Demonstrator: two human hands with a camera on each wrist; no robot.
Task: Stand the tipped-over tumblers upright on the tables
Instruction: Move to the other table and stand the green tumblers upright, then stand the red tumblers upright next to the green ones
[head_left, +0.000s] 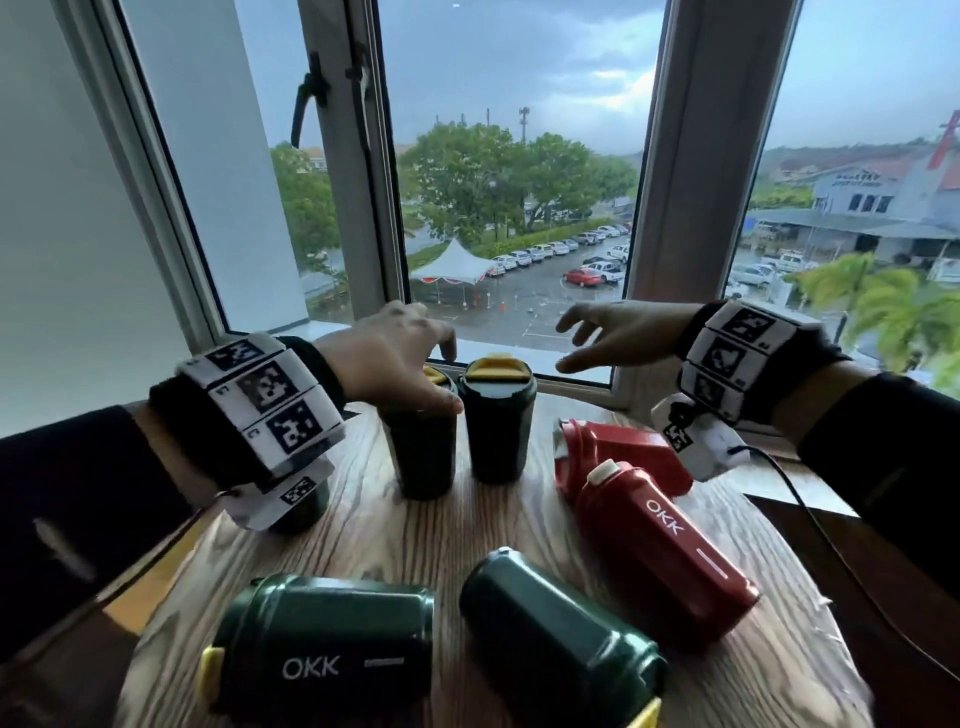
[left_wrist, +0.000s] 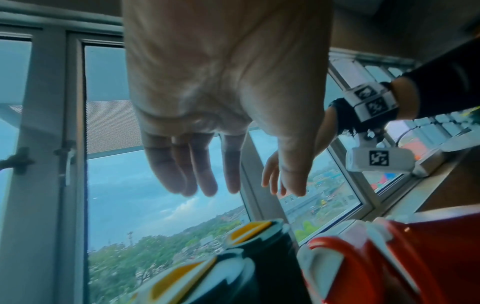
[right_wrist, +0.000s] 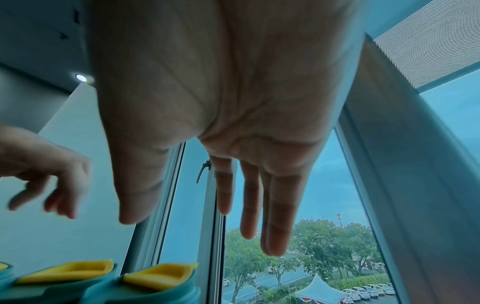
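Two dark green tumblers with yellow lids stand upright at the back of the round wooden table (head_left: 363, 551): one (head_left: 421, 452) under my left hand (head_left: 400, 358), the other (head_left: 496, 431) just right of it. My left hand (left_wrist: 233, 127) hovers over their lids (left_wrist: 249, 228) with straight fingers, holding nothing. My right hand (head_left: 608, 332) floats open above and right of the second tumbler, its palm (right_wrist: 233, 123) empty. Two green tumblers (head_left: 322, 644) (head_left: 561, 644) lie on their sides at the front. Two red tumblers (head_left: 660, 551) (head_left: 623, 457) lie tipped on the right.
Another dark tumbler (head_left: 306, 509) is mostly hidden behind my left wrist band. A window sill and frame (head_left: 571, 374) run right behind the table. A black cable (head_left: 810, 509) hangs from my right wrist over the table's right edge.
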